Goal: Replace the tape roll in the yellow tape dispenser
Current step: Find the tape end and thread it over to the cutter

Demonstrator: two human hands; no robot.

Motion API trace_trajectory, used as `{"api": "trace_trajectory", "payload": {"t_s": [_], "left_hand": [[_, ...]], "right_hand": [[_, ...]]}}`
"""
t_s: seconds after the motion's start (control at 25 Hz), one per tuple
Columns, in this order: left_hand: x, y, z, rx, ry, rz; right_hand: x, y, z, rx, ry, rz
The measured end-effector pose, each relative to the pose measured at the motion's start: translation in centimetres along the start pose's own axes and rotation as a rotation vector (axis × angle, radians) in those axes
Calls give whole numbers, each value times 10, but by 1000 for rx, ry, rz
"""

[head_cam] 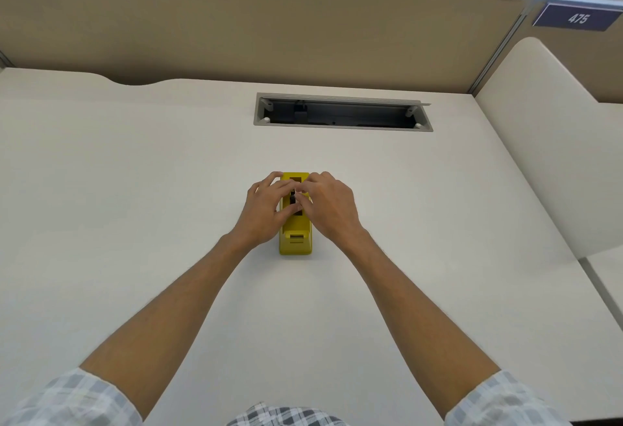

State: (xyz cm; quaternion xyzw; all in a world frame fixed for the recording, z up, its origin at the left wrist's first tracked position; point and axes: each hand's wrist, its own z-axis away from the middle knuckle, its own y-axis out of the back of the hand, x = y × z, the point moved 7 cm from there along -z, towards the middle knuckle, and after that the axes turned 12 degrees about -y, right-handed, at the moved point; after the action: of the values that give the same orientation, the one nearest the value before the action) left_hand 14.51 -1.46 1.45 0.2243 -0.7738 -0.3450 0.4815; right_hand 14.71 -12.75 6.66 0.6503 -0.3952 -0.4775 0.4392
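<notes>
A yellow tape dispenser (295,240) stands on the white desk (135,189), its cutter end toward me. My left hand (264,210) wraps its left side, thumb and fingers over the top slot. My right hand (332,204) covers its right side, fingertips meeting the left hand's over the dark opening (292,197) in the middle. A small dark part shows between the fingertips. Both hands hide most of the slot, and I cannot tell if a tape roll sits inside.
An open cable tray (342,112) is recessed in the desk behind the dispenser. A tan partition (269,27) closes the back. A rounded white divider (553,142) stands at the right. A sign reading 475 (578,17) hangs on the far right.
</notes>
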Motion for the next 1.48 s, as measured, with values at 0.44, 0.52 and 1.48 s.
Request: {"api": "trace_trajectory", "payload": {"t_s": [0.44,0.52,1.48], "left_hand": [[5,3,0,-29,-26,-73],[5,3,0,-28,-30,-71],[0,2,-1,-33,-44,-86]], "right_hand": [[6,-2,5,67,-30,-75],[5,-3,5,71,-34,-74],[11,-4,14,171,-86,-172]]}}
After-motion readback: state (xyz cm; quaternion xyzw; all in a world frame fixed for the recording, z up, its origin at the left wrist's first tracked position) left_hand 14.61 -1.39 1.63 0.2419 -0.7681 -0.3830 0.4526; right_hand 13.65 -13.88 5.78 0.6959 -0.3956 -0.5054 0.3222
